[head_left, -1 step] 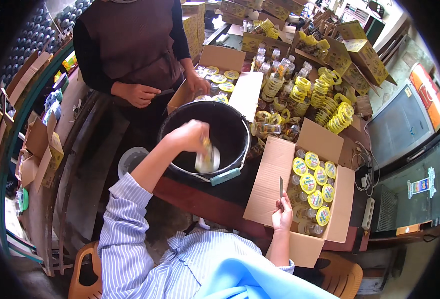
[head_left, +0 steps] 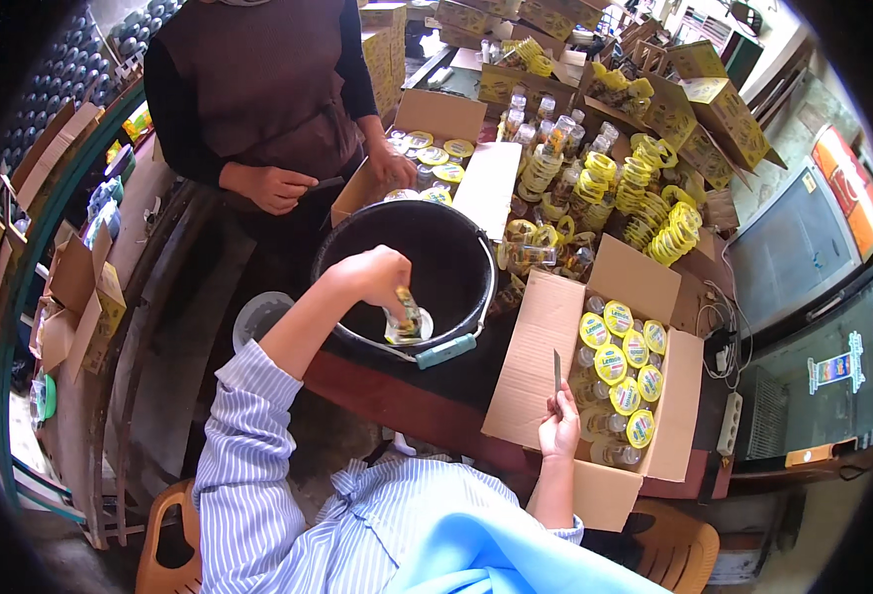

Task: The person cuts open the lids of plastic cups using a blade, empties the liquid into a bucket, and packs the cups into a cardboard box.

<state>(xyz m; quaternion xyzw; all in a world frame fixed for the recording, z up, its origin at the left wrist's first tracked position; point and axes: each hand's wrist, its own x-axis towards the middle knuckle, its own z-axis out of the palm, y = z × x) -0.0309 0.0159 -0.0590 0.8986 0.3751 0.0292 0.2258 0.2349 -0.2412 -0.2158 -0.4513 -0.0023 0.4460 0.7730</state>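
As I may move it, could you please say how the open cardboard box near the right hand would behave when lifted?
Probably heavy, since the cardboard box holds many yellow-topped bottles; its splayed flaps would likely bend if pulled.

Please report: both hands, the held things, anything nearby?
Left hand at black bucket, gripping small yellow-and-white item. Right hand holding knife near open carton. Co-worker's hands beyond bucket.

So the bench (head_left: 387,389) has a dark top and a reddish-brown front edge, and it's pretty packed. Black bucket (head_left: 468,259) near the front, open carton (head_left: 532,368) to its right, another open box (head_left: 444,112) behind, plus a big heap of clear bottles and yellow rings (head_left: 600,186).
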